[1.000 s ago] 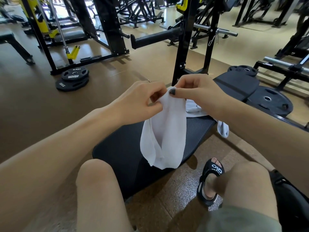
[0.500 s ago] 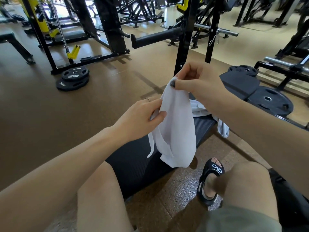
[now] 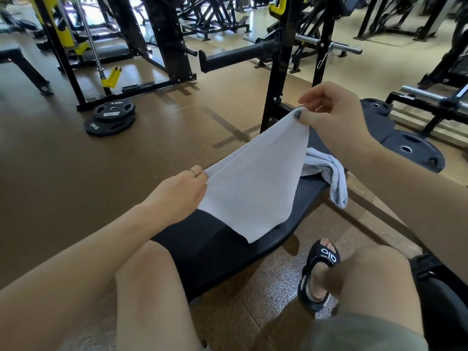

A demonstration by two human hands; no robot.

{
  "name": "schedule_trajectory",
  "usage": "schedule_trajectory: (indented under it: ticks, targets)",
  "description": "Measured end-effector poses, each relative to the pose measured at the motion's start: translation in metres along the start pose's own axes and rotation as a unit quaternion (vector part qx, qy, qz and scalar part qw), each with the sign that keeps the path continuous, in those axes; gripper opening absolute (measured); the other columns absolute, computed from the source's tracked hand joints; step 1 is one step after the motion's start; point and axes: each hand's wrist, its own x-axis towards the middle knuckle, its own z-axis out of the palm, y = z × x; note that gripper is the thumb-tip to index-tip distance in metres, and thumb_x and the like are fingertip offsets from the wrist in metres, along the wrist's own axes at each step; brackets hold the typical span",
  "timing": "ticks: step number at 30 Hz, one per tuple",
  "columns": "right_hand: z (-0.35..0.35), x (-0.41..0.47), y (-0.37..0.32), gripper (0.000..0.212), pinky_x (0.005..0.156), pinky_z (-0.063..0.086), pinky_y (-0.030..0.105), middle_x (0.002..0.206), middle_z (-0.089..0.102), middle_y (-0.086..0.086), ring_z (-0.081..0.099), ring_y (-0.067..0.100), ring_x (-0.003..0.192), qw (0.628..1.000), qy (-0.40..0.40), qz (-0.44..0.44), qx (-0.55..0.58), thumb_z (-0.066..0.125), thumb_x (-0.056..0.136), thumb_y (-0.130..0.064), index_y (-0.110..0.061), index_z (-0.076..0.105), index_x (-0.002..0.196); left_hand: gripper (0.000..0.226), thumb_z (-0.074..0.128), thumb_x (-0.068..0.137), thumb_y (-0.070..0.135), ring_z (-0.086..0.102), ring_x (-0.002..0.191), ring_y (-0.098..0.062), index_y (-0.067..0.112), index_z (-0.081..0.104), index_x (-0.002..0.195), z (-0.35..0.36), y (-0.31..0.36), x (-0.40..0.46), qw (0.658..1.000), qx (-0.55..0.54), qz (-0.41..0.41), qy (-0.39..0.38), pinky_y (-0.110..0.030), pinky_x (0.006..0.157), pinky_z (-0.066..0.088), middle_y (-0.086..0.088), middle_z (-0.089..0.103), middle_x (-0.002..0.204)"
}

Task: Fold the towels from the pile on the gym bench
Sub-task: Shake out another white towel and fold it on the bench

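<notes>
A white towel (image 3: pixel 255 181) is stretched flat above the black gym bench (image 3: pixel 210 247). My left hand (image 3: pixel 181 190) pinches its near left corner, low over the bench. My right hand (image 3: pixel 334 115) pinches the far corner between thumb and fingers, raised higher. The towel's lower corner hangs down and touches the bench pad. Behind it, a crumpled pile of white towels (image 3: pixel 326 171) lies on the bench's far end, one end drooping over the right edge.
A black rack upright (image 3: pixel 278 67) with a padded bar (image 3: pixel 235 55) stands just beyond the bench. Weight plates (image 3: pixel 111 117) lie on the brown floor at left, more plates (image 3: pixel 410 150) at right. My knees and a sandalled foot (image 3: pixel 321 272) are near.
The towel hung bunched from both hands held close together. My left hand slid down and left along the edge, my right hand stayed up, and the towel is now spread out flat.
</notes>
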Motion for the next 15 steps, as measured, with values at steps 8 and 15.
schedule_trajectory:
  ticks: [8,15]
  targets:
    - [-0.009,0.003,0.03,0.021,0.067,0.062,0.032,0.062,0.07,-0.001,0.069,0.017,0.06,0.995,0.004,0.098,-0.025,0.057,0.092,0.0,-0.014,0.072,0.097,0.026,0.042,0.105,0.028,0.059,0.091,-0.027,0.01,0.06,0.109,-0.022,-0.037,-0.01,0.995,-0.037,0.056,0.067,-0.04,0.079,0.05,-0.006,0.057,0.109]
    - [-0.015,0.004,0.047,0.018,0.083,0.063,0.042,0.084,0.072,0.011,0.077,0.024,0.075,0.991,-0.02,0.133,-0.008,0.057,0.098,0.001,-0.014,0.065,0.093,0.006,0.064,0.097,0.011,0.059,0.087,-0.011,0.014,0.066,0.092,-0.05,-0.044,-0.002,0.971,-0.147,0.053,0.179,-0.024,0.083,0.047,0.004,0.065,0.094]
